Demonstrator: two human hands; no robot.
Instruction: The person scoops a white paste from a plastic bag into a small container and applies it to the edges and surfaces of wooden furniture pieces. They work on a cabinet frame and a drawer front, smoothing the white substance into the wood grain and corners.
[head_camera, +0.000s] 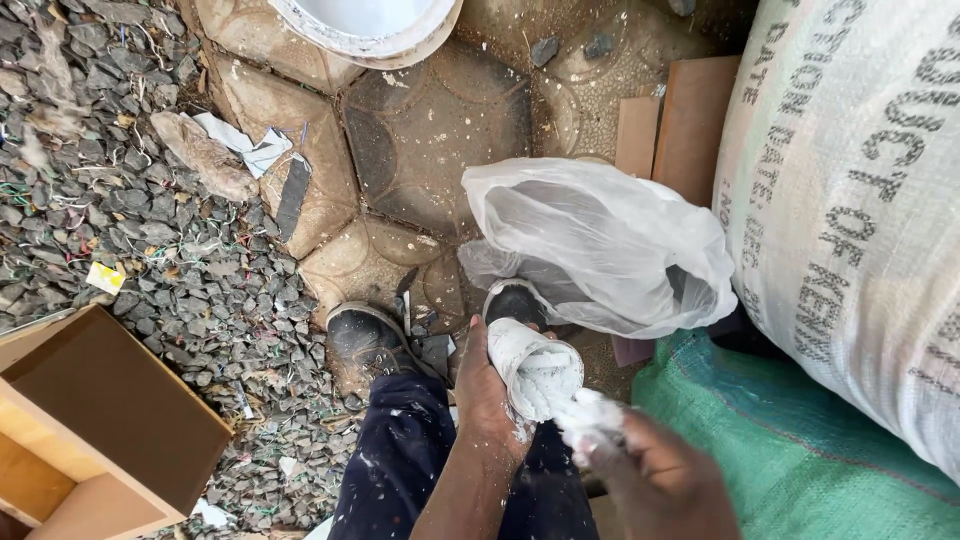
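A big white woven sack (850, 220) with dark printed lettering stands at the right. Below it, near right, lies a green woven sack (800, 450). A crumpled clear plastic bag (600, 245) sits mid-scene, just left of the white sack.

Left hand (485, 395) wraps cup (535, 368), above boots (365, 335) on paving (430, 130). Right hand (655, 470) just right of cup, fingertips at rim. Plastic bag (600, 240) behind cup. Sack (860, 200) far right, on tarp (800, 450). Gravel (130, 200) left; wooden box (100, 420) lower left. Bucket (365, 30) top centre.
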